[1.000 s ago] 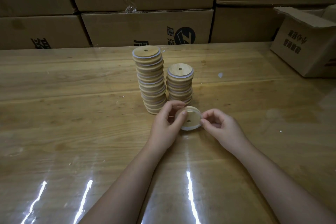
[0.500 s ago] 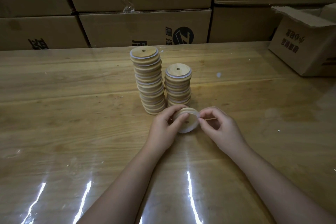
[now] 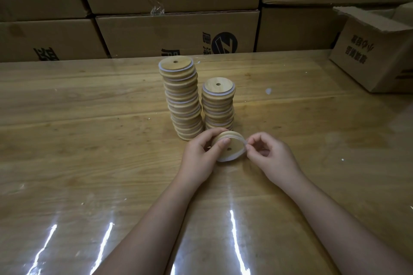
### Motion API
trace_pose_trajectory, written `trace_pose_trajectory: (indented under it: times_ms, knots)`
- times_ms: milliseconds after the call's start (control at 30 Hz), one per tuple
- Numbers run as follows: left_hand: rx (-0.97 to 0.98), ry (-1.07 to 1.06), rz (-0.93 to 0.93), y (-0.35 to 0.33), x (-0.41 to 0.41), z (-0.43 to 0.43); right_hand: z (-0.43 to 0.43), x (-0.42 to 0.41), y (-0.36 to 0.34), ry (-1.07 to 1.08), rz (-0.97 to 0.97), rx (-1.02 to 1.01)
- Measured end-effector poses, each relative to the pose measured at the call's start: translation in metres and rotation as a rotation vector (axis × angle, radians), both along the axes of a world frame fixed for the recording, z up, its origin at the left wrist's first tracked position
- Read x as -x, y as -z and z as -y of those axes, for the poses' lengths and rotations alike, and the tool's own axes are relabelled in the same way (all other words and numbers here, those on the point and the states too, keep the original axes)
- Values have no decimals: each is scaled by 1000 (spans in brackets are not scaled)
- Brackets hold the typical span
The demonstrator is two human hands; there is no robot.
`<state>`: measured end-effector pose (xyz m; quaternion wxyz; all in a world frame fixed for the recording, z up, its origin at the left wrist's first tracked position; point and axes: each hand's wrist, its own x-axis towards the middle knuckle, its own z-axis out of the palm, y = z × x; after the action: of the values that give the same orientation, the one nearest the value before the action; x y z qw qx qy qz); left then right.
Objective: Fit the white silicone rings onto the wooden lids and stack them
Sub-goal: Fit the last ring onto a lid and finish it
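While my left hand (image 3: 201, 154) grips the wooden lid (image 3: 233, 146) just in front of the short stack (image 3: 219, 107) and my right hand (image 3: 271, 157) pinches the white ring (image 3: 226, 158) at its edge, the ring could snap off, or I could knock the stack over.

Pretty dim in here, everything looks brownish. The wooden table (image 3: 89, 140) has wide planks running side to side, with a clear glossy plastic sheet (image 3: 67, 219) over it that throws back a few bright white streaks of light (image 3: 234, 230) near the front edge. Along the back there's a wall of stacked cardboard boxes (image 3: 156, 35) with black print and a round logo (image 3: 224, 43), and a scrap of clear tape (image 3: 156, 9) hangs off one. Over on the right, a smaller open box (image 3: 368, 60) sits on the table, and its print is upside down.
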<state>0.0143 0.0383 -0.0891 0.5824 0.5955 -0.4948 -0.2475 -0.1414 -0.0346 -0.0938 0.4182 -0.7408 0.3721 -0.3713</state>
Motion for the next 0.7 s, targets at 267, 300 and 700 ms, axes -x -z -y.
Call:
trace_pose_trajectory:
  times_ms: [267, 300, 700]
  knots:
    - [-11, 21, -27, -1, 0, -1, 1, 2, -2, -16, -4, -83]
    - [-11, 24, -39, -1, 0, -1, 1, 2, -2, -31, -12, -87]
    - [9, 24, 123, 3, 0, -1, -4, -1, -3, -75, -128, -14]
